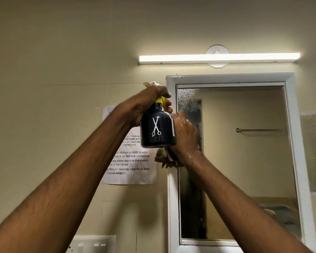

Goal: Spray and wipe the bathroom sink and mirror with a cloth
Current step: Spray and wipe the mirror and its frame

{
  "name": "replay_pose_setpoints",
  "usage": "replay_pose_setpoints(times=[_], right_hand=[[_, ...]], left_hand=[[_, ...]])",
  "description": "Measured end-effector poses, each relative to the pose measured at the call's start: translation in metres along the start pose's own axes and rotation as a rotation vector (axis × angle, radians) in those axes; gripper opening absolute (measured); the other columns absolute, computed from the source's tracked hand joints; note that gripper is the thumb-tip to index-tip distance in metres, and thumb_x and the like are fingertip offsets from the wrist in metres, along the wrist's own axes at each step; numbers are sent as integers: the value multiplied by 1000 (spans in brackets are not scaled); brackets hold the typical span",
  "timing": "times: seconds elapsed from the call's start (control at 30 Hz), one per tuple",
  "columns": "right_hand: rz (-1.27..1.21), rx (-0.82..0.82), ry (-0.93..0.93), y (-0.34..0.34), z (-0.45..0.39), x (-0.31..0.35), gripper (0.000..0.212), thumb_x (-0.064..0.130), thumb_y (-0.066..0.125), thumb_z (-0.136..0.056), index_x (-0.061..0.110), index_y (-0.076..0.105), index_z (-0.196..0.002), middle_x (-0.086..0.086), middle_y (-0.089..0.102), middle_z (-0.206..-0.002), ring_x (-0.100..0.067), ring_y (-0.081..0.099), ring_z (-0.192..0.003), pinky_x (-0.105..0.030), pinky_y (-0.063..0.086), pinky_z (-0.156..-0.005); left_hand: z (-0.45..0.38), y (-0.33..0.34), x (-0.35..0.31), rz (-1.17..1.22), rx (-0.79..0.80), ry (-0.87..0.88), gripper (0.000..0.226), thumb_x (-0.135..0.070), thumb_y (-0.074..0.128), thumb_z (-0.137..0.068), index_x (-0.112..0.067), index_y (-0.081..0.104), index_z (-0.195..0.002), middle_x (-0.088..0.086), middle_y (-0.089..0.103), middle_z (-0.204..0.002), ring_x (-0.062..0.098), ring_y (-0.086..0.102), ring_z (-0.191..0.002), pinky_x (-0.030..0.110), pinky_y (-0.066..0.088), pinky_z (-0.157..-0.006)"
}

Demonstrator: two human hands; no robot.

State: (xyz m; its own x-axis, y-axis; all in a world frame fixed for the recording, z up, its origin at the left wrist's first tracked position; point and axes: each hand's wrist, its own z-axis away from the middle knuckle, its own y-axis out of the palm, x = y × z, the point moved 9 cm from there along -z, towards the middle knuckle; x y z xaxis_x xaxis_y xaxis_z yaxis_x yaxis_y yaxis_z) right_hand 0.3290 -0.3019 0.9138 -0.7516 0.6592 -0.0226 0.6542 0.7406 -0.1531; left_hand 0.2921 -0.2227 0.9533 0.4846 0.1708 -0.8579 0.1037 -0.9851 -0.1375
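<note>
My left hand [146,101] grips the yellow-and-clear trigger head of a dark spray bottle [158,127] with a white scissors print, held up beside the top left corner of the white-framed mirror [244,161]. My right hand [185,136], wet, is closed on a brownish cloth [164,159] that hangs below it, just behind the bottle at the mirror's left edge. A patch of spray droplets [187,99] sits on the glass at its top left. The sink is out of view.
A lit tube light [219,57] is mounted above the mirror. A printed instruction sheet [133,167] is stuck on the wall left of the mirror. A white switch plate [93,243] is at the bottom. The mirror reflects a towel rail [259,130].
</note>
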Motion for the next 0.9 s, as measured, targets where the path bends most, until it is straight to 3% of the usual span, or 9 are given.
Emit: replay_pose_setpoints(times=[0.13, 0.23, 0.33, 0.4, 0.47, 0.53, 0.67, 0.8, 0.9], right_hand=[[100, -11, -11, -18, -52, 3, 35, 22, 53, -96, 8, 50, -128, -24, 50, -124, -29, 63, -89, -34, 52, -71], [156, 36, 37, -24, -94, 0, 43, 24, 47, -97, 16, 37, -139, -23, 40, -140, -33, 55, -109, -35, 46, -80], [214, 26, 35, -21, -91, 3, 46, 26, 47, -98, 15, 34, -141, -23, 37, -142, -28, 56, -105, -28, 39, -70], [220, 0, 46, -15, -72, 5, 42, 25, 45, -99, 13, 38, -139, -23, 39, -139, -26, 59, -100, -28, 42, -68], [178, -43, 68, -8, -57, 8, 35, 23, 47, -99, 11, 46, -132, -19, 47, -127, -26, 61, -98, -30, 50, -72], [137, -60, 82, 0, -51, 8, 29, 26, 54, -96, 12, 54, -121, -15, 52, -115, -23, 62, -89, -29, 52, -69], [74, -11, 110, 12, -47, 10, 30, 25, 70, -85, 7, 60, -107, -18, 55, -108, -25, 63, -82, -36, 58, -64], [77, -15, 75, -15, -74, 13, 40, 17, 46, -99, -5, 41, -133, -23, 53, -122, -32, 60, -100, -38, 54, -79], [123, -12, 92, -32, -100, 7, 40, 17, 44, -100, 4, 35, -137, -23, 43, -136, -33, 55, -109, -40, 49, -85]], left_hand=[[5, -2, -18, -103, -30, 55, 14, -18, 54, -87, -5, 57, -91, 8, 63, -73, 20, 61, -69, 29, 54, -72], [5, -1, -26, -27, -11, 62, 9, -12, 51, -85, -5, 54, -91, 6, 58, -72, 18, 59, -63, 26, 52, -64], [5, -8, -32, -8, -67, 62, 5, -8, 48, -86, -5, 52, -83, 4, 56, -65, 15, 56, -56, 20, 49, -53], [4, -14, -34, 8, -86, 57, 6, -10, 51, -87, -5, 52, -86, 5, 60, -66, 16, 59, -58, 22, 52, -61], [1, -20, -33, 13, -82, 33, 13, -14, 55, -86, -3, 53, -93, 9, 64, -72, 21, 63, -70, 32, 55, -81], [-1, -22, -31, -22, -73, -2, 21, -17, 59, -85, -2, 56, -99, 10, 68, -75, 23, 66, -76, 39, 52, -92], [-2, -21, -38, -122, -78, -25, 29, -20, 62, -85, -5, 55, -109, 6, 72, -74, 21, 71, -69, 36, 55, -85], [-4, -18, -55, -125, -58, -33, 35, -21, 64, -82, -5, 55, -111, 6, 73, -73, 21, 70, -68, 35, 55, -83], [-3, -11, -65, -92, -48, 0, 23, -19, 62, -84, -4, 57, -101, 7, 71, -70, 21, 71, -66, 36, 56, -83]])
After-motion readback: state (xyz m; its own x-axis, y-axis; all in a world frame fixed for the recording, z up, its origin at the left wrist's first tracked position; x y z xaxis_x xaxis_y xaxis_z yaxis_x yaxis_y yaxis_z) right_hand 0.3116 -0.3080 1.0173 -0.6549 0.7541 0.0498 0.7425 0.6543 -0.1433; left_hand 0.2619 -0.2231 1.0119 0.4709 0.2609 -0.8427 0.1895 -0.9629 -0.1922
